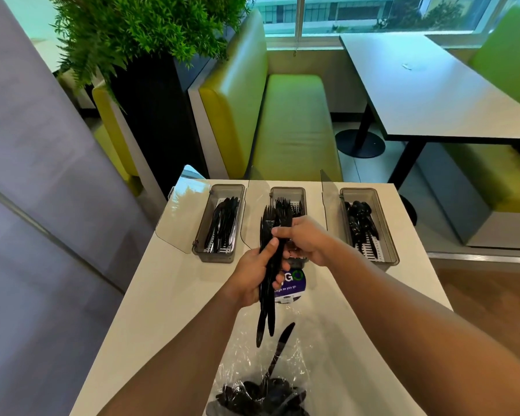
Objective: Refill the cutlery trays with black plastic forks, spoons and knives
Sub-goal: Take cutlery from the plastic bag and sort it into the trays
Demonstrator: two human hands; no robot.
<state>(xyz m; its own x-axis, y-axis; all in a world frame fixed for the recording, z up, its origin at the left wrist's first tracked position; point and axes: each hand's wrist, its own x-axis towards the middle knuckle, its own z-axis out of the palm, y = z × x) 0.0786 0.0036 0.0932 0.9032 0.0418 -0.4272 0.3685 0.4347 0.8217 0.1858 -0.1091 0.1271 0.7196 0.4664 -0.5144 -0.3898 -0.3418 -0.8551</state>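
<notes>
Three grey cutlery trays stand with lids open at the far side of the white counter: the left tray holds knives, the middle tray holds forks, the right tray holds spoons. My left hand grips a bundle of black plastic forks in front of the middle tray, tines pointing away. My right hand pinches the bundle's upper part. A clear plastic bag with black cutlery lies near me, and a knife sticks out of it.
A round purple sticker sits on the counter under my hands. Green bench seats, a dining table and a tall black planter with green foliage stand beyond the counter. A grey wall runs along the left.
</notes>
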